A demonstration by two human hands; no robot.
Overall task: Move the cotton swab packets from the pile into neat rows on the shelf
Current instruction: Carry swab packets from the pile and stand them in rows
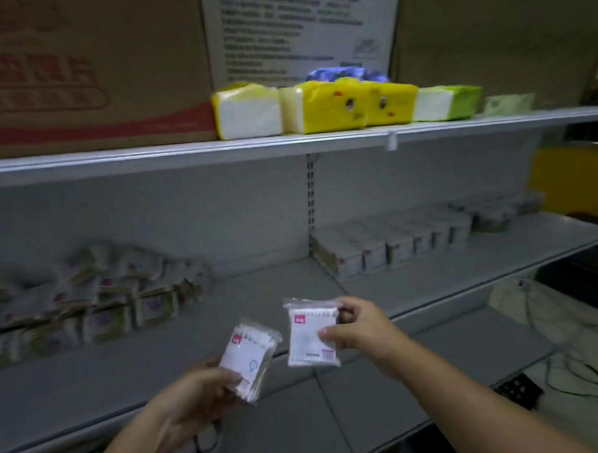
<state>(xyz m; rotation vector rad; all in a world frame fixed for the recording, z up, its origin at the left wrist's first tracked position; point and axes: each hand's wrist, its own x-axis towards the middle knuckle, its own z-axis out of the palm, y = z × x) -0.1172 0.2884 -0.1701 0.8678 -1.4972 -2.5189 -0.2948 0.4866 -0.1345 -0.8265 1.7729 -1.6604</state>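
Box point(78, 75): brown cardboard, red print, at 10 o'clock on the top shelf point(150, 157). Pile point(88, 304): swab packets heaped loosely, blurred, at 9 o'clock on the middle shelf point(259, 289), against its back wall. Left hand point(198, 388): at 7 o'clock, in front of the shelf edge, fingers and thumb clamped on the lower end of the stack point(250, 358). Stack: clear packets with a red label, tilted toward 1 o'clock, count unclear. Packet point(311, 335): single, upright, white card facing the camera, red label at its upper left corner, just at 3 o'clock of the stack and apart from it, in the air over the shelf's front edge. Right hand point(356, 323): at 5 o'clock, pinching the packet's right side, thumb on its face, fingers curled behind its top corner. Sheet point(299, 31): white, printed, unreadable, at 12 o'clock. Tissue packs point(319, 105): yellow, white and green, one row on the top shelf below the sheet. Cartons point(394, 242): small white boxes in a row at 3 o'clock on the middle shelf, well apart from the pile. Cables point(570, 351): at 4 o'clock, beyond the shelf's right end.
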